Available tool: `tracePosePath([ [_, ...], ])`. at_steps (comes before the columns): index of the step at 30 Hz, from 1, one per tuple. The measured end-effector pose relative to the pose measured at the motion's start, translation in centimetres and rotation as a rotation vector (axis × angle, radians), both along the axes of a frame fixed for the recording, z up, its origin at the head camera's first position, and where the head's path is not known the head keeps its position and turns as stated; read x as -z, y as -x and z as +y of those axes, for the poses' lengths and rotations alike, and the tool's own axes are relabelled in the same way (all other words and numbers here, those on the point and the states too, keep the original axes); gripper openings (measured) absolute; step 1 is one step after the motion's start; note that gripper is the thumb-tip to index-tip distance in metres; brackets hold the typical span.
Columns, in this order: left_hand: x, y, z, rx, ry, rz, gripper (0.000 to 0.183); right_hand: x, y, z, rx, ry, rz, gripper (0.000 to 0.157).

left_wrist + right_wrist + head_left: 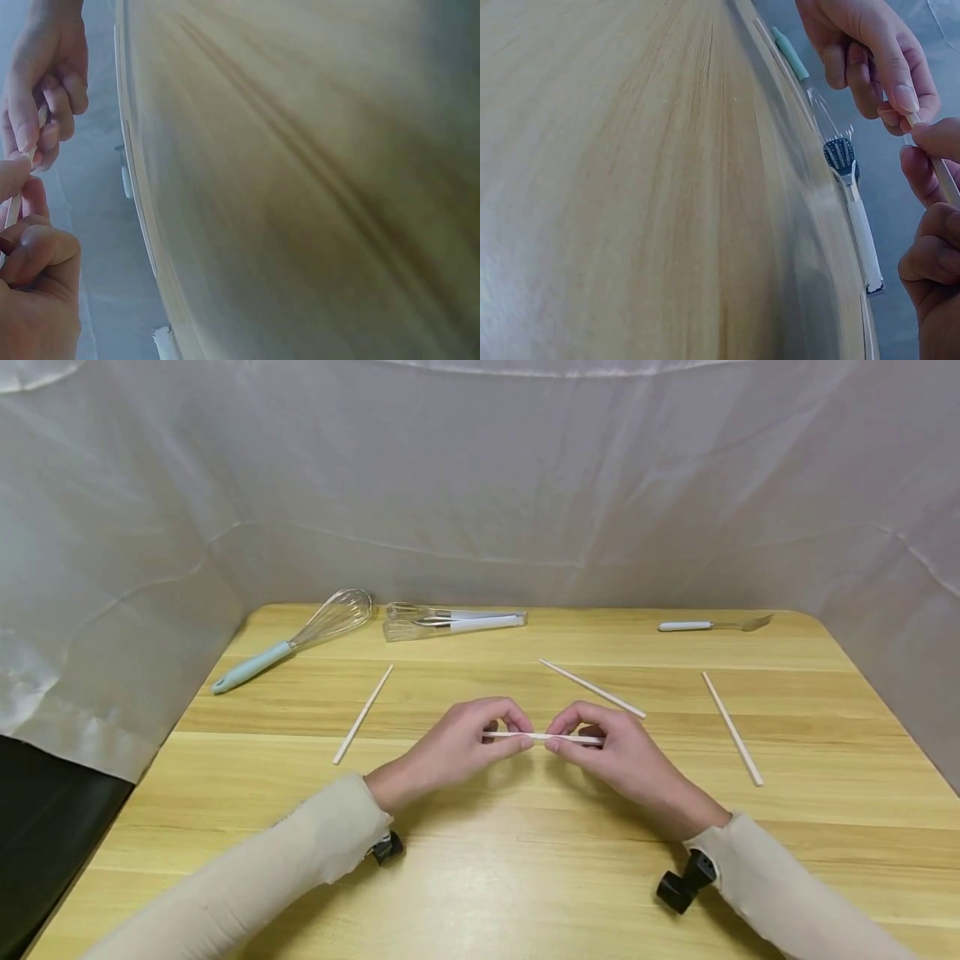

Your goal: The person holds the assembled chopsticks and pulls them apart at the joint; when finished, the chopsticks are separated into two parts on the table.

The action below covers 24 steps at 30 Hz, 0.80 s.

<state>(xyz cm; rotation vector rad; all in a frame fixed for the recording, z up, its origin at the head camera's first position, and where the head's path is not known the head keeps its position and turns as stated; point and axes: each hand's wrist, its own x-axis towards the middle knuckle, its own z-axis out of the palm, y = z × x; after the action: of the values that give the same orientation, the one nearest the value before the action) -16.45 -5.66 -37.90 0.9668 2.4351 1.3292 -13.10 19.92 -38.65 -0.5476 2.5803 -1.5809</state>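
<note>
A thin pale chopstick (538, 736) is held level between my two hands above the table. My left hand (459, 737) pinches it near the middle with thumb and fingertips. Close beside it, my right hand (624, 752) pinches the same chopstick from the other side, the thumbs a small gap apart. In the left wrist view, the right hand (49, 82) and part of the chopstick (13, 211) show at the left edge. The right wrist view has the chopstick (943, 178) running between the fingers, its ends partly hidden by the hands.
Three more chopsticks lie apart: left (363, 714), middle (592, 688) and right (732, 729). At the back are a whisk (255, 667) with a light blue handle, white-handled utensils (480, 623) and a white-handled utensil (686, 626). A grey curtain (480, 477) stands behind the wooden table (480, 877).
</note>
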Motion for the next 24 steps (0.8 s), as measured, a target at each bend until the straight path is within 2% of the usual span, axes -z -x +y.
tracePosePath([
  [6,0.05,-0.06,0.05,-0.006,-0.016,0.032,0.005,-0.29,-0.07,0.11,-0.007,-0.002,0.003,0.006],
  [24,-0.41,-0.24,0.15,-0.076,-0.094,0.018,0.005,-0.41,0.22,-0.08,0.011,0.039,0.011,0.008],
])
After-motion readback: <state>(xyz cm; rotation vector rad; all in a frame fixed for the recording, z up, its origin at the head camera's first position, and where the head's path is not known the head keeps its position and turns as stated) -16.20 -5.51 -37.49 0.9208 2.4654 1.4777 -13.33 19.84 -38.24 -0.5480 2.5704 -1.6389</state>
